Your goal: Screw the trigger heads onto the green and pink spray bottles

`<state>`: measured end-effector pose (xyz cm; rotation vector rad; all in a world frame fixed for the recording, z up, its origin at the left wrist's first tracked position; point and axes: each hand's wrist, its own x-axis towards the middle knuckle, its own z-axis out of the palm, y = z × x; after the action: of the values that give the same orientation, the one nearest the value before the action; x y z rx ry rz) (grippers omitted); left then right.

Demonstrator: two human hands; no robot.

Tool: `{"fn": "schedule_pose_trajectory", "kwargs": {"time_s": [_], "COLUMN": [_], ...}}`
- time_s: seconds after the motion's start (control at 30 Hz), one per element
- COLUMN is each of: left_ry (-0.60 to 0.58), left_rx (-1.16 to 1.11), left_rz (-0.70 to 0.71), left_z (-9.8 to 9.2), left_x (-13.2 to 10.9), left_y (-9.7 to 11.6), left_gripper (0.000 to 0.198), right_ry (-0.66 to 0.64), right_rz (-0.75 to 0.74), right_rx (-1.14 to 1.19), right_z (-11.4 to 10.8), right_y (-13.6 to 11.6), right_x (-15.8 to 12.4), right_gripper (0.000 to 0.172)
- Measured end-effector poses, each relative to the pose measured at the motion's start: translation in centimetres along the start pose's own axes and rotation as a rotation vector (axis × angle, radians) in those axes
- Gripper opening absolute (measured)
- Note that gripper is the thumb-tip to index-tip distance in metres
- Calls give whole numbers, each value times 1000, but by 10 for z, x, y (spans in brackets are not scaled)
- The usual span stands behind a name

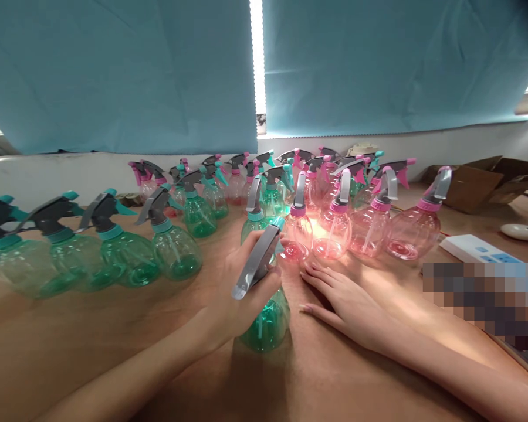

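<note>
My left hand [249,281] is wrapped round the neck of a green spray bottle [266,325] with a grey and teal trigger head. The bottle is close to the table, slightly tilted; whether its base touches the wood I cannot tell. My right hand [338,302] lies flat on the table with its fingers stretched out, holding nothing. Just beyond its fingertips stand several pink spray bottles, the nearest being a clear pink one [295,234]. Another green spray bottle [254,220] is partly hidden behind my left hand.
A row of green spray bottles [134,258] stands at the left, and more green and pink ones crowd the back. On the right are a white power strip [479,249], a white computer mouse [521,232] and an open cardboard box [488,184]. Blue-green curtains [123,76] hang behind the wooden table [193,375].
</note>
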<state>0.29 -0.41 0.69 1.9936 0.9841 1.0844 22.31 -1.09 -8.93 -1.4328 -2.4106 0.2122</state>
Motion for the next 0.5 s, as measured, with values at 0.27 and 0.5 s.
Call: {"fn": "schedule_pose_trajectory", "kwargs": {"time_s": [0.27,0.5], "left_ry": [-9,-13], "left_rx": [-8,0], "left_rz": [-8,-13], "left_z": [-1,0], "left_x": [-1,-1], "left_y": [-1,-2], "left_gripper": [22,21], "right_ry": [10,40], "right_rz": [-11,-12], "right_rx": [-8,14], "right_z": [0,3], "right_y": [0,2], "right_x": [0,-1], "right_gripper": [68,68]}}
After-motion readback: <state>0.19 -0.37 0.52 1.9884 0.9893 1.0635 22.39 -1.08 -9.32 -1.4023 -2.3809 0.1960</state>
